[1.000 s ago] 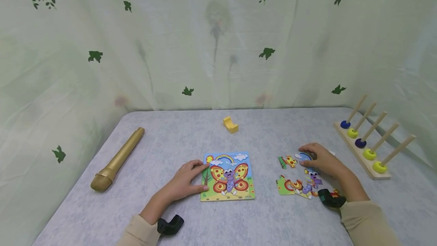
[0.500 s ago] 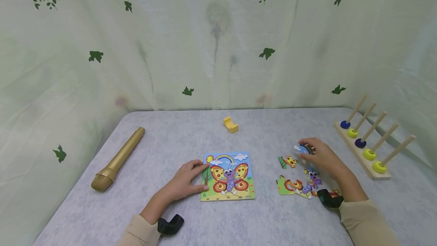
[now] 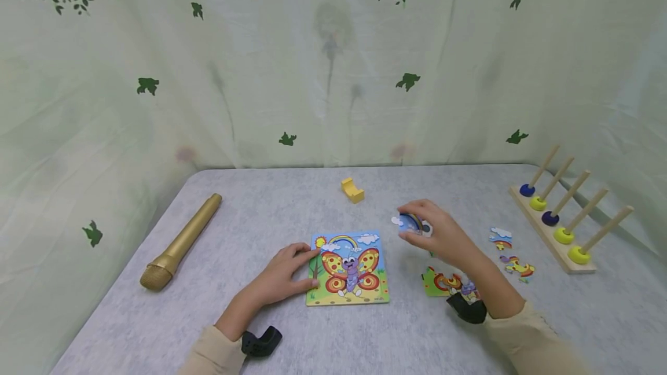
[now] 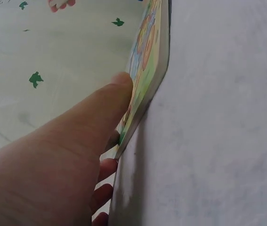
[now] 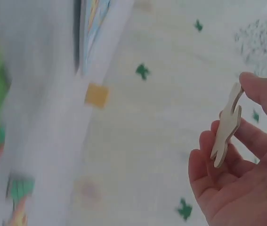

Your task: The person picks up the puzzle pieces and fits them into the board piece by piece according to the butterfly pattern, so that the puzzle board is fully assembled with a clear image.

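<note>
A square butterfly puzzle board (image 3: 348, 271) lies flat at the middle of the table. My left hand (image 3: 281, 276) rests at its left edge, thumb and fingertips touching it; in the left wrist view the thumb of the left hand (image 4: 81, 122) lies on the board's rim (image 4: 145, 101). My right hand (image 3: 443, 236) pinches a blue rainbow piece (image 3: 410, 223) above the table, right of the board. The right wrist view shows the pale underside of the piece (image 5: 227, 127) between thumb and fingers of the right hand (image 5: 246, 165). Other butterfly pieces (image 3: 439, 283) lie below the right hand, partly hidden by the wrist.
More loose pieces (image 3: 517, 266) and a cloud piece (image 3: 501, 238) lie farther right. A wooden peg stand (image 3: 554, 233) with blue and yellow beads stands at the right. A yellow block (image 3: 352, 190) sits behind the board, and a gold microphone (image 3: 179, 242) lies at the left.
My right hand has lifted the rainbow piece and carried it left toward the board, uncovering pieces at the right. My left hand has stayed at the board's edge.
</note>
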